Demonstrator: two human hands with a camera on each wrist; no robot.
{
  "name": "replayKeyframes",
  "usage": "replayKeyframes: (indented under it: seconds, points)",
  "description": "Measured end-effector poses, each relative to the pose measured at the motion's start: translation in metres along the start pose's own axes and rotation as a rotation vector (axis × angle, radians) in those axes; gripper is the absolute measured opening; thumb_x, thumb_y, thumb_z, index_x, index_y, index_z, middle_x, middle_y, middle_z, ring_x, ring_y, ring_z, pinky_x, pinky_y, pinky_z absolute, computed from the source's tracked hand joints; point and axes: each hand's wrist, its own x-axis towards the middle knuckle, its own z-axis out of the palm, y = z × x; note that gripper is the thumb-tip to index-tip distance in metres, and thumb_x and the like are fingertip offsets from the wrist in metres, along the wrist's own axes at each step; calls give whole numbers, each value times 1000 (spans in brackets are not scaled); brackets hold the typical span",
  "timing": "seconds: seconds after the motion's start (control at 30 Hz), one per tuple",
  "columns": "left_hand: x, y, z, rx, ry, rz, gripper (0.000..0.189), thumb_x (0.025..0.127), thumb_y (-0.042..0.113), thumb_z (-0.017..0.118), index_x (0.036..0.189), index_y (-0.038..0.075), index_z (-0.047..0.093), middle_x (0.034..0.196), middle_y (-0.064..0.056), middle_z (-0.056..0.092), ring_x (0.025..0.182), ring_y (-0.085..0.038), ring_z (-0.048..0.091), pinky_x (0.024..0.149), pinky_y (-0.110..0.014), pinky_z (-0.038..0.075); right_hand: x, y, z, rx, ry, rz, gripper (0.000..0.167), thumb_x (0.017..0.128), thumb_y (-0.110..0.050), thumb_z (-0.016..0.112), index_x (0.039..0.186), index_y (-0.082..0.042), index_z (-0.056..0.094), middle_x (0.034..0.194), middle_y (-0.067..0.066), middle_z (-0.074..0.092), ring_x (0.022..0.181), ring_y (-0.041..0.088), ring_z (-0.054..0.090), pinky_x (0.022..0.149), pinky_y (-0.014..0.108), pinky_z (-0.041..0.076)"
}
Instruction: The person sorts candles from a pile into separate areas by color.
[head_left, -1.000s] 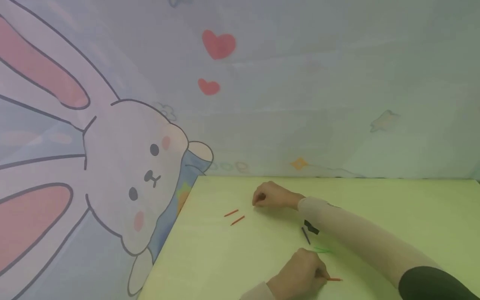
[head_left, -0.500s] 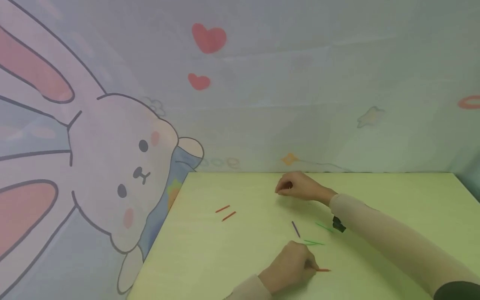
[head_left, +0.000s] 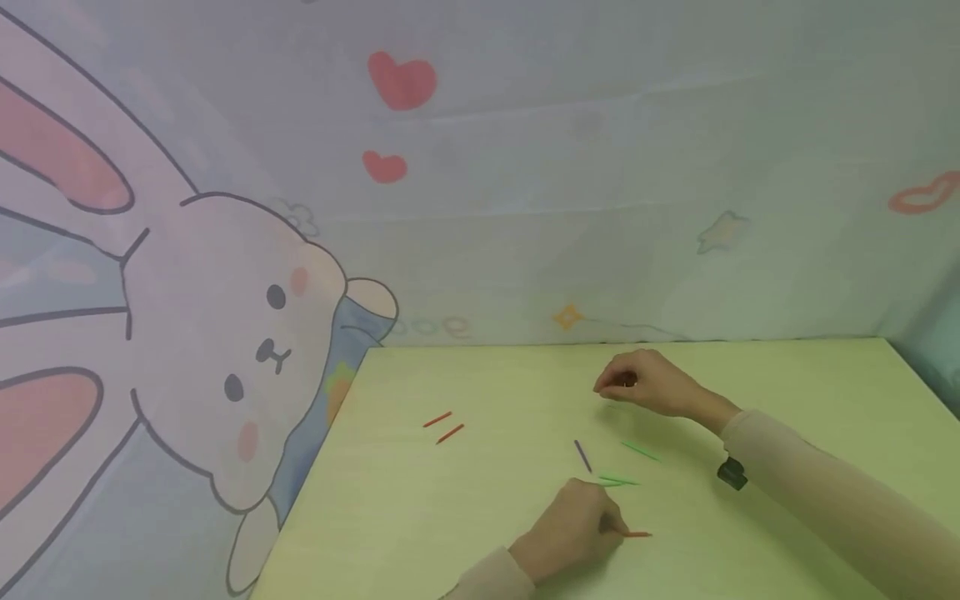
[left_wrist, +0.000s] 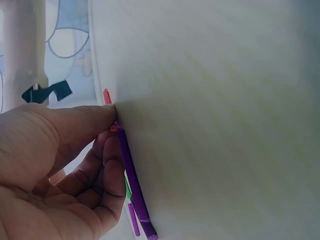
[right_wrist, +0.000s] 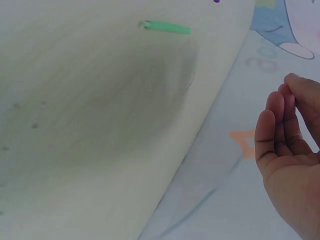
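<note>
My left hand (head_left: 573,529) is low over the table, thumb and fingertips pinching a slim red stick (head_left: 639,534) whose end pokes out to the right. In the left wrist view a purple stick (left_wrist: 133,175), with a ring near its lower end, runs down from right beside those fingertips. My right hand (head_left: 648,383) hovers above the far part of the table, fingers loosely bent and tips close together. Nothing shows between them in the right wrist view. Below it lies a green stick (right_wrist: 167,27).
Two red sticks (head_left: 451,434) lie roughly parallel at the left of the pale table (head_left: 390,517). Between the hands lie another purple stick (head_left: 582,456) and two overlapping green sticks (head_left: 618,480). A rabbit-printed cloth (head_left: 525,208) hangs behind the table.
The right hand has moved right, away from the two red sticks, uncovering a green stick. The left hand keeps its pinch on the red stick. The head view has turned slightly right.
</note>
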Motion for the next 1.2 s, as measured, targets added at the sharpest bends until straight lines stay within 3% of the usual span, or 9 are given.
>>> replayKeyframes:
  seconds: [0.23,0.37,0.53,0.67,0.9,1.07,1.2]
  points:
    - [0,0,0,-22,12,21,16,88,-1,86,92,14,91,86,11,83,72,17,57,67,-2,42,-26,-7,1,64,3,38,10,103,-13,81,110,-18,84,109,6,82,93,23,77,79,27,62]
    - [0,1,0,-31,3,11,16,89,0,86,92,14,91,85,11,83,71,18,57,66,-2,43,-32,-13,9,72,-16,29,9,103,-14,81,112,-13,84,110,7,82,92,17,76,81,27,62]
    - [0,1,-1,-20,0,-18,16,90,1,86,94,16,91,85,13,83,71,19,57,66,-2,43,-27,-14,30,57,-40,-8,8,102,-12,82,110,-11,85,107,-2,82,90,7,72,81,27,62]
    - [0,1,0,-20,15,-5,16,88,0,87,92,15,91,83,12,83,67,18,53,65,-2,42,-23,-15,52,38,-49,-29,4,100,-10,84,100,-13,84,96,-8,80,84,4,69,77,26,61]
    - [-1,2,1,2,25,6,16,87,2,88,91,18,91,82,15,82,68,19,50,67,-1,41,-23,-19,85,-20,-38,30,15,95,-13,88,85,-21,79,80,-17,71,75,2,63,73,24,55]
    - [-2,1,1,-5,38,21,17,85,0,87,88,17,91,82,15,82,70,19,53,68,-1,41,-20,-24,94,-47,-22,68,19,90,-14,90,82,-22,74,78,-15,67,76,5,60,71,25,55]
    - [-1,1,1,-35,26,-9,16,87,1,87,91,16,91,84,14,82,71,19,54,68,-2,43,-18,-24,92,-87,2,81,18,84,-8,86,79,-19,73,77,-14,64,78,7,57,73,26,51]
